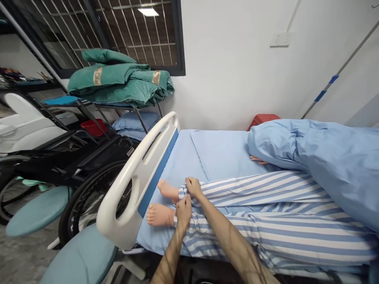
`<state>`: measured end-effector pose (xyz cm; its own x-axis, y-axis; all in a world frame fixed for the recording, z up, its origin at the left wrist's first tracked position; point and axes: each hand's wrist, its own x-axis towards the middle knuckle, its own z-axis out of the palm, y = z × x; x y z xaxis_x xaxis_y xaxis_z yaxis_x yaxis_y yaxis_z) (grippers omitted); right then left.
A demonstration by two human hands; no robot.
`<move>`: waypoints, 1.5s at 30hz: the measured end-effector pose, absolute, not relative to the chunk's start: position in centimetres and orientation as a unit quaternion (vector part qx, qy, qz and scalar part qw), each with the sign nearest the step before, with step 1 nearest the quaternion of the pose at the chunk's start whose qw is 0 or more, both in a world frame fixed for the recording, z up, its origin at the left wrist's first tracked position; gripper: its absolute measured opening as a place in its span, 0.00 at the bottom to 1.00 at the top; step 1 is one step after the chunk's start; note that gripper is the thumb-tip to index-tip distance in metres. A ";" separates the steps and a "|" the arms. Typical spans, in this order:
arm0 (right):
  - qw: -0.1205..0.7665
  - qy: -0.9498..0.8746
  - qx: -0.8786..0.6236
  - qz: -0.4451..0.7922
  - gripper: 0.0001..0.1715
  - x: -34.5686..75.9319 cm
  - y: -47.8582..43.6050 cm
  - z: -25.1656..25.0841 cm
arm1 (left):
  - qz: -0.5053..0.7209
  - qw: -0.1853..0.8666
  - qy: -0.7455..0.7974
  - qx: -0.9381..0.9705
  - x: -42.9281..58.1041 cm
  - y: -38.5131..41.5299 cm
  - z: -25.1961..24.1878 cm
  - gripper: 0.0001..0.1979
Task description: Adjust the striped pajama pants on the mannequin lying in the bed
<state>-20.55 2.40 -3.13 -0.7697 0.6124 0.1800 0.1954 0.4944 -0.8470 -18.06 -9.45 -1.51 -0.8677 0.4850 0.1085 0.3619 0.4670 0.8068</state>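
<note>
The left hand is clenched on the bunched cuff of the near leg of some blue-and-white striped cotton pyjama trousers, and the right hand grips the far leg's cuff just above it. The trousers lie at lower right on a lying figure, with two bare mannequin feet poking out just beyond the cuffs, toes toward the left of the frame. A pale blue bed sheet runs beneath them, and a crumpled light blue quilt covers the upper body at right, with mannequin fingers showing under its edge.

A curved white plastic bed footboard with a blue strip stands between the feet and a black wheelchair with teal padded rests at left. Folded green quilts on a metal rack fill the upper left, above a blue pillow and a red basin. A red stool shows behind the bed.
</note>
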 end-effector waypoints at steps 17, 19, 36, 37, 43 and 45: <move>0.286 -0.688 -0.273 0.609 0.22 -21.1 3.8 -2.7 | 0.572 0.055 0.798 0.179 -25.0 -0.9 1.5 0.20; 0.308 -0.687 -0.292 0.589 0.22 -21.1 3.7 -2.8 | 0.492 0.061 0.846 0.195 -25.1 -0.8 -1.0 0.18; 0.305 -0.827 -0.199 0.428 0.25 -18.9 9.7 7.2 | 0.239 0.063 0.933 0.260 -23.8 -0.2 -1.1 0.21; 0.311 -0.822 -0.213 0.426 0.26 -18.7 10.0 6.8 | 0.238 0.063 0.934 0.258 -23.8 -0.2 -1.1 0.21; 0.259 -0.820 -0.325 0.393 0.24 -17.1 10.2 -0.7 | 0.238 0.068 0.936 0.250 -23.7 0.1 -0.9 0.21; 0.247 -0.830 -0.328 0.377 0.24 -16.9 10.1 -2.1 | 0.242 0.067 0.935 0.251 -23.6 0.1 -1.0 0.20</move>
